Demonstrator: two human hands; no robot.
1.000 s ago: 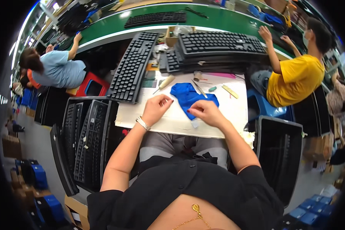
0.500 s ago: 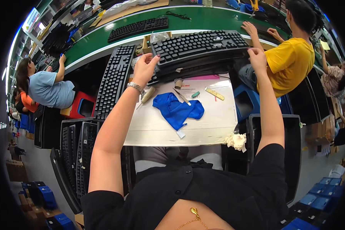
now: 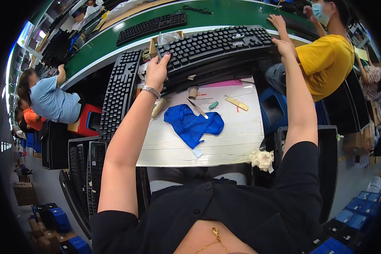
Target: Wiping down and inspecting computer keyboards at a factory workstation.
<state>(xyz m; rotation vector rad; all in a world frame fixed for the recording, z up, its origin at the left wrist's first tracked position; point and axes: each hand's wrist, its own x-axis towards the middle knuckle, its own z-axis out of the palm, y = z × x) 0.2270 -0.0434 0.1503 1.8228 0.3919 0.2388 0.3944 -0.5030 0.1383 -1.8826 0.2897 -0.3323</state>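
Observation:
A black keyboard spans the far side of the white board, slightly tilted. My left hand grips its left end, the thumb on top at the corner. At the right end my right hand is closed on the edge; its lower fingers are hidden. Beneath it are more dark keyboard-like pieces, partly covered. Nearer me, a blue cloth lies on the white board, with metal tweezers at its upper edge. A small green piece and a yellowish flat strip lie beside them.
Another keyboard stands at the left, and one rests on the green bench. Black bins flank the board. A co-worker in a yellow shirt sits close on the right; another in light blue sits left.
Both hands have closed on the keyboard's ends, where the fingers were looser before. The keyboard has shifted slightly up and left in view. The co-worker in yellow has turned their head.

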